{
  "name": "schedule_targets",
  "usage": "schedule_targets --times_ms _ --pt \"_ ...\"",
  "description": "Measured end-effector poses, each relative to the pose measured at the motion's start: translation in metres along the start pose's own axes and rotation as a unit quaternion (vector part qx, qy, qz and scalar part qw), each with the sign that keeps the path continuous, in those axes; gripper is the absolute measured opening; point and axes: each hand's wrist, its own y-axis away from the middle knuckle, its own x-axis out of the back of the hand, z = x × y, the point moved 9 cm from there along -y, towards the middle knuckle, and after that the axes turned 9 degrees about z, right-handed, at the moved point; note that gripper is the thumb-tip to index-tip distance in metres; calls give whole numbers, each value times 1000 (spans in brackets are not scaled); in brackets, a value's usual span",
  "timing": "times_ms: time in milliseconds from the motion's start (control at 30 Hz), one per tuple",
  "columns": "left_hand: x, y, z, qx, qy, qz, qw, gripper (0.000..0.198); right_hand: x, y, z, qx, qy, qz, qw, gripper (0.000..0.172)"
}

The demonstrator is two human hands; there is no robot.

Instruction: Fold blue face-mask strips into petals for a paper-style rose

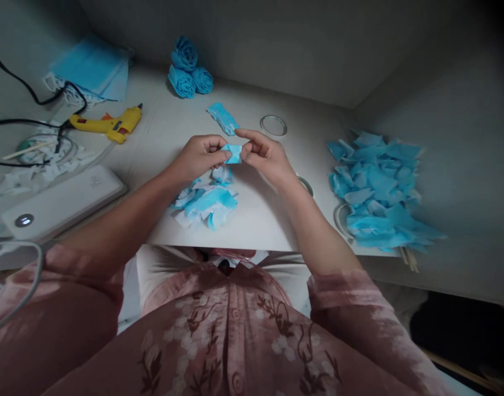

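Between my two hands is a small light-blue piece of fabric (234,154), stretched above the table. My left hand (202,155) pinches its left edge between thumb and fingers. At the right edge, my right hand (265,155) pinches it too, with the index finger held out straight. Just beyond my hands lies a crumpled blue strip (223,117). Below them is a small heap of blue and white fabric pieces (211,202). Several blue rolled fabric roses (185,69) stand together at the back of the table.
A yellow glue gun (111,122), blue face masks (89,69) and a white power bank (66,201) lie at the left, with black cables. Tape rings (273,115) lie near my right arm. A large pile of blue pieces (378,184) covers the table's right side.
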Motion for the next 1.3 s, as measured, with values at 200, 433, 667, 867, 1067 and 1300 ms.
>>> schedule_targets --times_ms 200,433,667,867,1067,1300 --pt "1 3 6 36 27 11 999 13 26 -6 -14 -8 -3 -10 1000 70" --pt "2 8 18 38 64 17 997 17 27 -7 -31 6 30 9 1000 70" --pt "8 3 14 46 76 29 996 18 83 12 -34 9 94 171 981 59" --pt "6 4 12 46 63 25 997 26 151 38 -15 -29 232 253 939 43" --pt "8 0 5 42 55 25 997 27 135 56 5 -71 421 185 885 22" --pt "10 0 4 38 47 32 998 25 113 53 6 -119 527 146 829 28"
